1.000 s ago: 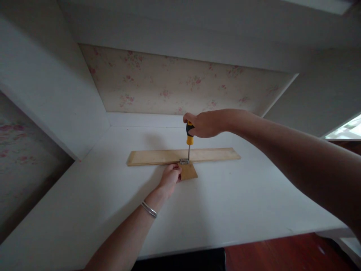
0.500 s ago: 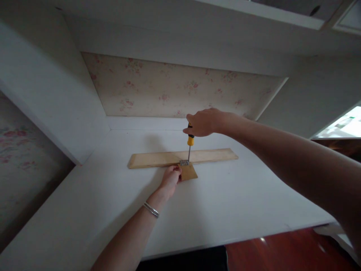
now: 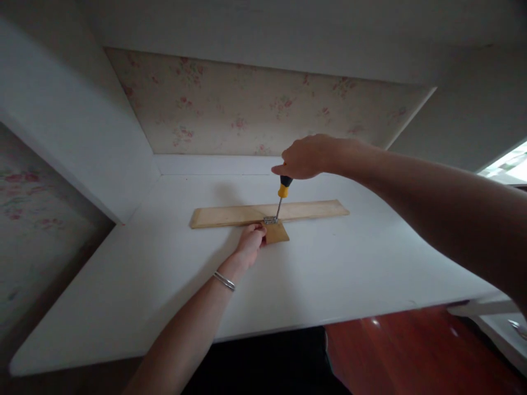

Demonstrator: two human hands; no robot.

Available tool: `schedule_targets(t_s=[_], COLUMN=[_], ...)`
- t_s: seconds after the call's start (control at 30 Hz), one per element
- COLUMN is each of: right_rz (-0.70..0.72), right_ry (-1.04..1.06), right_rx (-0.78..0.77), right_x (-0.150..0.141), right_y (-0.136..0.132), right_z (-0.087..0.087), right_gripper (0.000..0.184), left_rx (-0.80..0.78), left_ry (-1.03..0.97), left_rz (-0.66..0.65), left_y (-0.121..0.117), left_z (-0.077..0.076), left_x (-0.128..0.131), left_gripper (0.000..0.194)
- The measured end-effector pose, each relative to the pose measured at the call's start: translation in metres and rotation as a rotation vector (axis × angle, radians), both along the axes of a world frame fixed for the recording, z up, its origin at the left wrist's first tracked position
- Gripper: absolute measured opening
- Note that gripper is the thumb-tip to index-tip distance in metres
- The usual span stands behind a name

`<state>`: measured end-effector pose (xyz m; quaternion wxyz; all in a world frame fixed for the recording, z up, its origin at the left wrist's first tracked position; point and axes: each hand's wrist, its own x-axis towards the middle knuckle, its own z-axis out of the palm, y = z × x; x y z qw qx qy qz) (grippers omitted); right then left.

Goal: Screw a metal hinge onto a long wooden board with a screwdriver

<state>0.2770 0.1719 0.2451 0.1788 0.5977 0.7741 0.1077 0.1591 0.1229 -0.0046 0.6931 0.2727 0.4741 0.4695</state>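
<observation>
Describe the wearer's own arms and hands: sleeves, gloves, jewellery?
Left hand: no glove; silver-coloured bangle at the wrist, looks like double bands. Right hand: no glove, no wristwear visible. No sleeves visible on either forearm.

This is a home room: behind the white desktop [image 3: 329,274] there is floral wallpaper [image 3: 230,109], and below its front edge there is a reddish wood floor [image 3: 403,351].

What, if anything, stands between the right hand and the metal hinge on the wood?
Only the screwdriver, gripped in the right hand, its shaft slanting down to the metal hinge. Nothing else visible is in the way; the left hand is aside, holding the small wooden piece.
</observation>
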Motion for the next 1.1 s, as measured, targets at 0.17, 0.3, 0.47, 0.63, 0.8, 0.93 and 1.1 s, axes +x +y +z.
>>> schedule_targets(t_s=[0.17,0.3,0.47,0.63,0.8,0.93,1.1], right_rz=[0.033,0.045,0.058,-0.003,0.007,0.006,0.019], right_ry=[0.138,0.057,0.144,0.019,0.128,0.011,0.142], right_rx=[-0.106,0.051,-0.129,0.054,-0.13,0.035,-0.152], right_x=[0.005,0.005,0.005,0.002,0.005,0.002,-0.004], right_y=[0.004,0.002,0.0,-0.003,-0.002,-0.003,-0.004], right_z=[-0.008,-0.012,-0.008,-0.006,-0.007,-0.002,0.001], right_gripper=[0.059,0.06,0.054,0.058,0.057,0.06,0.056], left_rx=[-0.017,-0.027,-0.023,-0.012,-0.006,-0.004,-0.004], left_ry=[-0.03,-0.038,-0.031,-0.024,0.001,0.009,0.009], left_rz=[0.002,0.009,0.012,-0.007,-0.019,-0.03,-0.029], left_y=[-0.002,-0.002,-0.001,-0.001,0.0,0.0,-0.002], left_z=[0.004,0.004,0.003,0.003,0.001,0.001,0.005], left_x=[0.0,0.0,0.0,0.0,0.0,0.0,-0.003], left_gripper=[0.01,0.011,0.011,0.011,0.011,0.01,0.013])
